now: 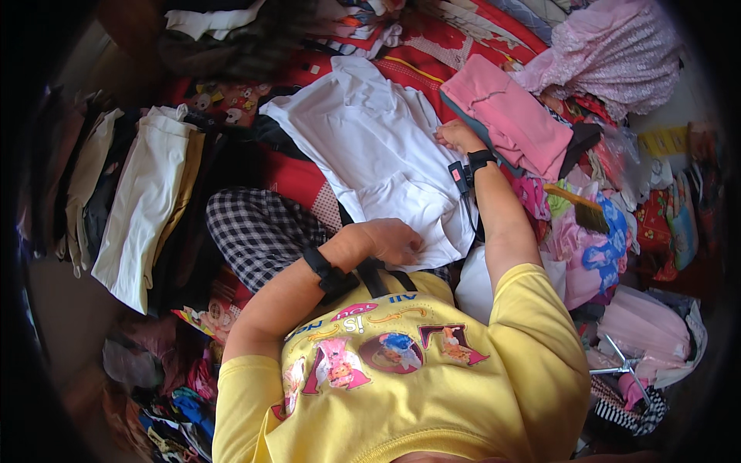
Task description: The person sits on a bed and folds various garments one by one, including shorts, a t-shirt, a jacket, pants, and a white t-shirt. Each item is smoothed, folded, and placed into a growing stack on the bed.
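Note:
A white shirt [370, 139] lies spread before me, its hem towards my lap. My left hand [395, 240] rests over the hem end, slightly blurred; whether its fingers grip the fabric cannot be told. My right hand [457, 137] is at the shirt's far-right edge with curled fingers, close to a folded pink garment [509, 116]; its grip on the cloth is unclear. Both wrists wear black straps, and a small black device with a cable hangs at the right one. Beneath the shirt is a red patterned cloth [295, 176].
White trousers [145, 197] hang over a row of dark and beige garments at the left. A brush with a wooden handle [573, 202] lies on piled clothes at the right. A pink sequined garment [613, 55] is at the upper right, and a metal stand [624, 366] at the lower right.

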Demonstrator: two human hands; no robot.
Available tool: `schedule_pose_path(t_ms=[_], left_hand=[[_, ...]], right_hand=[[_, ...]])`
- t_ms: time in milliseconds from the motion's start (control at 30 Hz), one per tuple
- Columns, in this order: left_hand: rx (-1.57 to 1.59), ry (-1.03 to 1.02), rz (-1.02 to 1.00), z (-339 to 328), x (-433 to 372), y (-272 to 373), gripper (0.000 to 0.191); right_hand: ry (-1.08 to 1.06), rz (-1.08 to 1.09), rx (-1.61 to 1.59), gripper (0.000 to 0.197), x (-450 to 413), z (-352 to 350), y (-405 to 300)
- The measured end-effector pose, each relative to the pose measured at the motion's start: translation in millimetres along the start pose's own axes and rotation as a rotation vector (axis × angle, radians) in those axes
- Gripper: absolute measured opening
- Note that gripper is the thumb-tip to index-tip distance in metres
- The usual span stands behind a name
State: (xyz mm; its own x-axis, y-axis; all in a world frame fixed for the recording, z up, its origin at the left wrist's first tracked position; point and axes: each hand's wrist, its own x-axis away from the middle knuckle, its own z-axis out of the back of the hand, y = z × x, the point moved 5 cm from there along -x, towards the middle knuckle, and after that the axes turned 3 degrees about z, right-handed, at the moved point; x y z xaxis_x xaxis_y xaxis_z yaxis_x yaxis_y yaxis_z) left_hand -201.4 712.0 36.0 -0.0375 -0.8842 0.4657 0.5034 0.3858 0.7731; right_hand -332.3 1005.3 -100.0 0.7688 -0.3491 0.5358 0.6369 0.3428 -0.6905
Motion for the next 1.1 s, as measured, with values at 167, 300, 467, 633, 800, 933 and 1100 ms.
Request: schedule_pose_path(t_ms=[167,300,467,633,800,933,1100], left_hand=[[-0.04,0.011,-0.025,-1.6,-2.5,-2.4,0.037],[-0.004,0.006,0.009,-3.5,-3.9,-8.4,0.038],[0.088,0.017,-0.037,-1.8,-0.1,-15.5,0.039],[0.122,0.003,0.008,2.8,1.9,-17.5,0.038],[0.177,0.006,-0.011,6.4,3.5,-21.4,0.039],[0.208,0.054,-0.034,7.4,1.1,-29.0,0.037],[0.264,0.133,-0.033,16.1,7.4,-36.0,0.032]], right_hand=[[0.129,-0.07,0.388,0.042,-32.0,-7.5,12.1],[0.065,0.065,0.232,0.038,-34.1,-11.8,19.8],[0.049,0.179,-0.348,0.018,-26.1,-3.2,10.5],[0.086,0.526,-0.562,0.009,16.2,19.9,-88.0],[0.042,1.0,0.294,0.005,151.2,18.1,-158.6],[-0.129,1.235,0.626,0.01,226.4,2.2,-141.9],[-0.123,1.173,0.742,0.016,244.0,-12.9,-107.1]])
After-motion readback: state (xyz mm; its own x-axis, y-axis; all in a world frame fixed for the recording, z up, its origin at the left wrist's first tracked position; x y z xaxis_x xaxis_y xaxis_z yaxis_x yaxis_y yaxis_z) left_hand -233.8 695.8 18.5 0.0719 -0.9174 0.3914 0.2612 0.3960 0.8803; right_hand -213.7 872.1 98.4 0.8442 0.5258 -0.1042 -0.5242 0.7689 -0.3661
